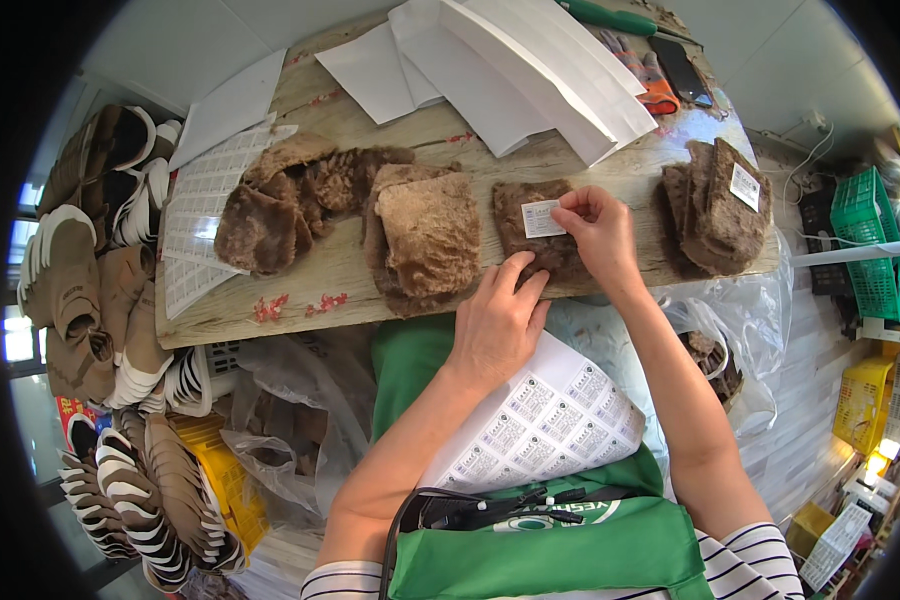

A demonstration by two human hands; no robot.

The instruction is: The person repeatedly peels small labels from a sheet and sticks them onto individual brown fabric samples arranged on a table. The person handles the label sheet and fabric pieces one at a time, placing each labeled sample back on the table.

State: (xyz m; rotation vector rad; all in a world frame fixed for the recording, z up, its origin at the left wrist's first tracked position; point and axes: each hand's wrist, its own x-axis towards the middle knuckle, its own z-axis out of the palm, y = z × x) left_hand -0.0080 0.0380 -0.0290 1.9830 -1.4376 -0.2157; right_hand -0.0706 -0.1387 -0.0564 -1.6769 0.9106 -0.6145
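A brown plush fur piece (515,240) lies flat near the table's front edge. On it is a white printed label sticker (543,219); my right hand (602,235) pinches the sticker's right edge between thumb and fingers. My left hand (495,325) holds the near edge of the same fur piece, its fingers bent close together; what lies under the fingertips is hidden. Across my lap is a white sheet of printed label stickers (555,425). To the left sits a stack of fur pieces (432,230), and to the right a labelled stack (715,205).
Loose fur pieces (270,220) partly cover another label sheet (195,230) on the table (360,300). Farther back are white papers (510,75), gloves (655,85) and a phone (682,70). Brown shoe uppers (100,290) are piled at left; green baskets (865,240) stand at right.
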